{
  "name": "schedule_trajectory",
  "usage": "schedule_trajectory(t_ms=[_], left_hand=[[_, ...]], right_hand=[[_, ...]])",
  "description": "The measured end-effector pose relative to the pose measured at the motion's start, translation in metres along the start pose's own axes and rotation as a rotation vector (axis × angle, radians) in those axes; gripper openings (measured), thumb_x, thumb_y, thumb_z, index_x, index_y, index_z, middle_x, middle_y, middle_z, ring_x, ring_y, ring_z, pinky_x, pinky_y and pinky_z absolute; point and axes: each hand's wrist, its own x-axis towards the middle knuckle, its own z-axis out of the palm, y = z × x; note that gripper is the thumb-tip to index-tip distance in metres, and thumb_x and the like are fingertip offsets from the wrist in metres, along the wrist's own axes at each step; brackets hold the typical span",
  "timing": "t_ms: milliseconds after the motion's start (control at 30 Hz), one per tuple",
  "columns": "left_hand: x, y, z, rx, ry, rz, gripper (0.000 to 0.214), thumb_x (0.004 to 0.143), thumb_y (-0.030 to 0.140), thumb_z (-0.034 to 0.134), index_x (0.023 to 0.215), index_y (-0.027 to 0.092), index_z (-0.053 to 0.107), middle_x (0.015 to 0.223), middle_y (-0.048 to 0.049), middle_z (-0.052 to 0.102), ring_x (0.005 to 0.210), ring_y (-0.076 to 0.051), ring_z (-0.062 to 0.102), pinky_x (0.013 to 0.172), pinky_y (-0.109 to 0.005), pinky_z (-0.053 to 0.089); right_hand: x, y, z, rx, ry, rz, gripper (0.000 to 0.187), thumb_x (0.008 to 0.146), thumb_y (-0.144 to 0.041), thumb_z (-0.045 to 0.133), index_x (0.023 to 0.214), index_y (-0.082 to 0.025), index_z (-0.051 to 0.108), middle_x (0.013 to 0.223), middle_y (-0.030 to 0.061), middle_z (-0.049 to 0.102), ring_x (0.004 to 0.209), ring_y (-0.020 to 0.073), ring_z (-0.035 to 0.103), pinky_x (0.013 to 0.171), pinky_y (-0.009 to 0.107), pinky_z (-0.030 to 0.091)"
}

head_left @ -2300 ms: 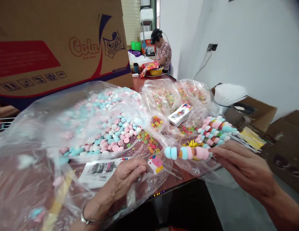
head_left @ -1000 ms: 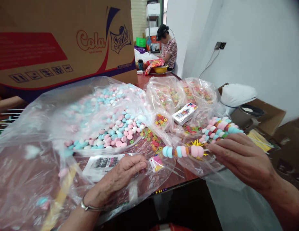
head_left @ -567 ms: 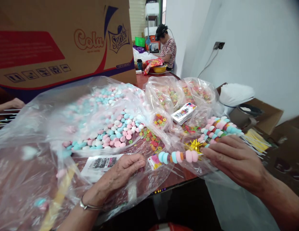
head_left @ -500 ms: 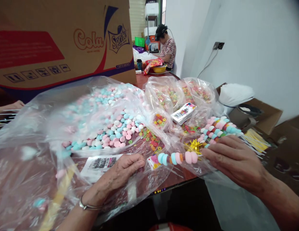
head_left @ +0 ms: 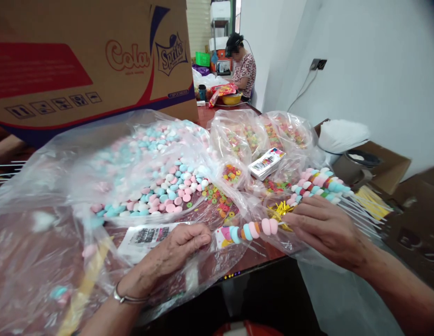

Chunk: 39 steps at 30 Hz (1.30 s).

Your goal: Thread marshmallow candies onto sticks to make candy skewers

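My right hand (head_left: 323, 228) is closed on the white stick of a candy skewer (head_left: 251, 231), held nearly level. Pink and blue marshmallows and orange and brown-red gummy rings are threaded on it. Its left end overlaps a pink and yellow printed label (head_left: 223, 237). Just left of that, my left hand (head_left: 189, 240) pinches thumb against fingers, apparently on the edge of a clear plastic bag bearing the label; the film is hard to make out. Beyond my right hand lies a pile of finished marshmallow skewers (head_left: 320, 183), beside gold twist ties (head_left: 280, 208).
Loose marshmallows (head_left: 168, 193) lie in a large clear bag, with gummy rings (head_left: 220, 201) beside them. A card stack (head_left: 266, 163) rests among bagged rings. A big carton (head_left: 98, 60) stands back left. Another person (head_left: 241, 70) sits at the far end; someone's arm (head_left: 9, 147) shows at left.
My right hand has shifted left with the skewer, so its end now overlaps the printed label more. My left hand has stayed nearly still. The other person's hand at far left has moved behind the carton.
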Motion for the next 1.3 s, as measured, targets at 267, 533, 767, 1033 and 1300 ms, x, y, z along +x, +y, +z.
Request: schedule_trajectory(t_ms=[267,533,767,1033,1300], left_hand=[[0.001,-0.006,-0.006,-0.037,-0.119,0.023,0.035,0.095,0.039,0.049,0.069,0.017,0.054,0.068,0.0022,0.045,0.067,-0.014,0.04,0.061,-0.023,0.034],[0.003,-0.01,-0.007,-0.091,-0.183,0.032,0.035,0.095,0.038,0.051,0.066,0.017,0.048,0.068,0.0035,0.04,0.066,-0.012,0.037,0.061,-0.023,0.031],[0.003,-0.013,-0.005,-0.126,-0.137,0.041,0.035,0.093,0.039,0.053,0.065,0.017,0.049,0.067,0.0028,0.042,0.066,-0.013,0.036,0.059,-0.023,0.031],[0.004,-0.014,-0.008,-0.122,-0.239,0.037,0.034,0.094,0.038,0.052,0.067,0.017,0.05,0.068,0.0034,0.043,0.067,-0.013,0.038,0.062,-0.023,0.032],[0.003,-0.02,-0.006,-0.099,-0.166,0.015,0.032,0.094,0.038,0.051,0.071,0.016,0.052,0.07,0.0029,0.043,0.07,-0.013,0.039,0.064,-0.024,0.032]], right_hand=[[-0.002,0.005,0.005,0.119,-0.022,0.027,0.018,0.097,-0.02,0.051,0.097,-0.021,0.069,0.079,0.0032,0.068,0.071,0.0154,0.059,0.067,0.03,0.045],[-0.002,0.007,0.005,0.158,-0.064,0.012,0.018,0.097,-0.021,0.05,0.098,-0.02,0.068,0.081,0.0038,0.068,0.072,0.0158,0.061,0.067,0.029,0.045],[-0.006,0.006,0.013,0.109,-0.079,0.028,0.02,0.099,-0.019,0.047,0.099,-0.02,0.067,0.086,0.0051,0.069,0.077,0.0165,0.061,0.071,0.03,0.045],[-0.004,0.008,0.013,0.026,-0.028,-0.048,0.025,0.102,-0.022,0.044,0.098,-0.019,0.068,0.082,0.0059,0.069,0.078,0.0186,0.058,0.074,0.034,0.04],[-0.007,0.004,0.014,0.072,-0.074,0.029,0.019,0.099,-0.017,0.047,0.101,-0.019,0.065,0.089,0.0063,0.069,0.081,0.0182,0.06,0.074,0.033,0.041]])
